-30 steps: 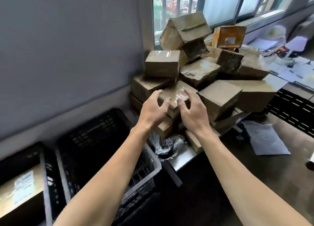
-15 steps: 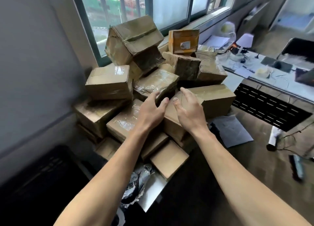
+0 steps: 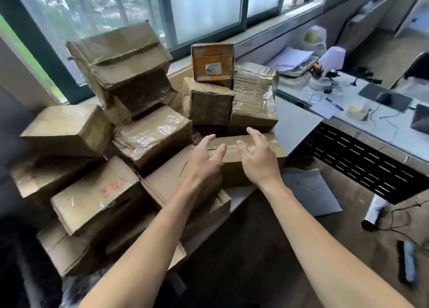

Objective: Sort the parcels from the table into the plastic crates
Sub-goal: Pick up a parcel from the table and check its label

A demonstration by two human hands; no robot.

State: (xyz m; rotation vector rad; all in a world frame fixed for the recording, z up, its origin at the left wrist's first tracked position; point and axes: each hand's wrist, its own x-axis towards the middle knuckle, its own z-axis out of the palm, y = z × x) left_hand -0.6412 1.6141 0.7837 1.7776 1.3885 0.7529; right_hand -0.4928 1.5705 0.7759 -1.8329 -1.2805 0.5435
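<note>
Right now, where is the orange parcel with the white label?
Head view: the orange parcel sits high at the back, on a brown box, left of the tape-wrapped parcel.

Left hand (image 3: 203,162) and right hand (image 3: 258,160) hang over a long parcel (image 3: 232,173); fingers (image 3: 253,132) spread.

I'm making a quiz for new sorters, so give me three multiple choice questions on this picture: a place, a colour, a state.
1. Where is the small orange cardboard box? A on top of the parcel pile; B on the floor; C in a crate.
2. The stamp on the front-left brown cardboard box is: A blue; B red; C green.
3. The left hand and right hand are: A gripping tape; B fists; C open, empty.
Answers: 1 A, it caps the pile by the window; 2 B, red print shows; 3 C, both spread, nothing held.
</note>
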